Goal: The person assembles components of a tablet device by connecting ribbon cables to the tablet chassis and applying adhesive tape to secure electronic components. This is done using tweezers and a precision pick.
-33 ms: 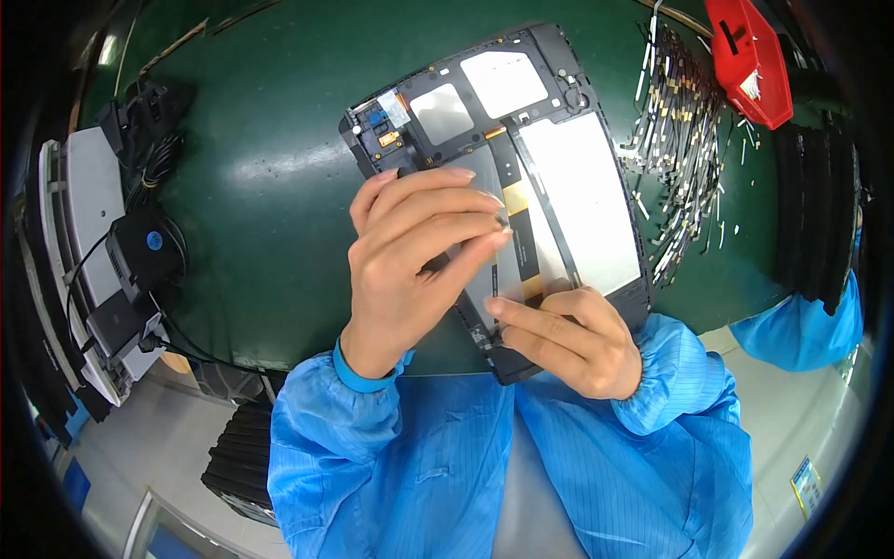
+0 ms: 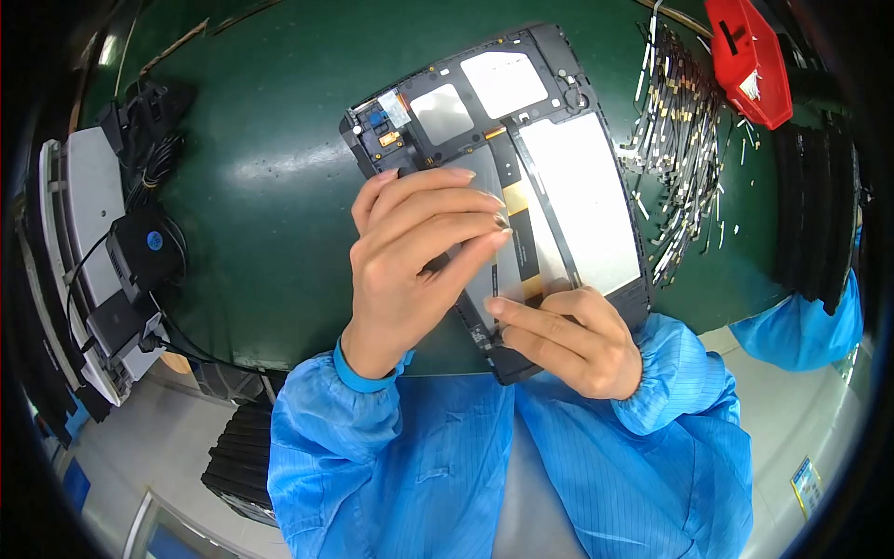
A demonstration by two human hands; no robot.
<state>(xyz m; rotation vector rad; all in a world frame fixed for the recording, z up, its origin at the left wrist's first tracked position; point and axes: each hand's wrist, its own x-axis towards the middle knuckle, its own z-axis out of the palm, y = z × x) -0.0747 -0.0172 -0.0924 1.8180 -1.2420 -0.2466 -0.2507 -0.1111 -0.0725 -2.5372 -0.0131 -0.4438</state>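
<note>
A tablet housing (image 2: 582, 200), opened to show its inside, lies tilted on the green table under both my hands. My left hand (image 2: 414, 242) is over its left side, thumb and index finger pinched on a small greyish piece too hidden to name. Below that pinch a narrow black strip (image 2: 494, 278) runs toward the fingertips of my right hand (image 2: 582, 345). That hand rests at the housing's lower end, its fingers bent around the lower end of a long dark flat cable (image 2: 545, 205). A black-and-gold ribbon (image 2: 523, 242) lies between the hands.
A heap of thin flat cables (image 2: 675, 149) lies to the right, below a red bin (image 2: 752, 70). Black stacked panels (image 2: 810, 214) stand at the far right. Black adapters (image 2: 144, 247) with cords and a pale device (image 2: 88, 214) are at the left. Another black stack (image 2: 240, 461) is lower left.
</note>
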